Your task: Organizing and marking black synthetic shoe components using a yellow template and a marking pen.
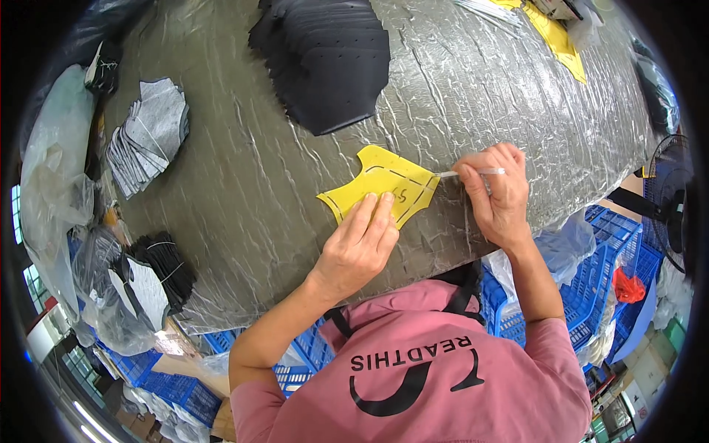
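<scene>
A yellow pattern template [380,177] with dashed slots and handwritten marks lies flat on the covered table. My left hand [360,240] presses it down with outstretched fingers, covering part of its lower edge. Pinched between the fingers of my right hand [498,196] is a thin white pen [484,171]. Its tip meets the template's right corner, by the end of a slot. Whether another piece lies beneath the template, I cannot tell. Beyond it rests a fanned stack of black cut pieces [329,66] with small punched holes.
A fanned bundle of grey pieces [150,136] lies at the left, with dark strips [162,269] nearer me. More yellow templates [557,44] are at the far right. Blue crates [591,273] stand below the table edge, and a black fan [670,210] is at the right.
</scene>
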Available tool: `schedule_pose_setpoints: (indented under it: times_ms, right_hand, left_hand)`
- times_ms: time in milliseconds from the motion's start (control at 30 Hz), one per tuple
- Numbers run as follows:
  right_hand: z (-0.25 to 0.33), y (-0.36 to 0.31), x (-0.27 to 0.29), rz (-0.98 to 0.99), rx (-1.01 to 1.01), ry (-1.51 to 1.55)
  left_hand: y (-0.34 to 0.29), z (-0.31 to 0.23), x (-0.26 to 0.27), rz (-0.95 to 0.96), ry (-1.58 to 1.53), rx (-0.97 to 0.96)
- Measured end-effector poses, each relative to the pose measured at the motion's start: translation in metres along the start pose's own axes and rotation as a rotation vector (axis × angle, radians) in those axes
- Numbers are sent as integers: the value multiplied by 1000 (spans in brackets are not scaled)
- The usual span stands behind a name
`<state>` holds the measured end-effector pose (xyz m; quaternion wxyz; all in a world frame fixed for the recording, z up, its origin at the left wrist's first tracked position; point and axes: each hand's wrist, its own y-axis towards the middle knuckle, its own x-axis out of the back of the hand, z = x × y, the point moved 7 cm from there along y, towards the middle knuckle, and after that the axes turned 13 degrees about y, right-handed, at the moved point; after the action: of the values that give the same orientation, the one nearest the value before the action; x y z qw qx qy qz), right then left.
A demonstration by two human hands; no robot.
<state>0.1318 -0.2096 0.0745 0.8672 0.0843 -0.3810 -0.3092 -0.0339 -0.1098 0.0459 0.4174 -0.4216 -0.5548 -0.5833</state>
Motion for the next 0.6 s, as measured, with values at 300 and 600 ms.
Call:
schedule_pose_setpoints:
  times_ms: [300, 600]
  right_hand:
    - [28, 5, -17, 18, 6, 204]
    - [62, 47, -88, 392, 170, 349]
  left_hand:
    - [-3, 0, 2, 20, 80, 28]
    - [-5, -12, 3, -115, 78, 91]
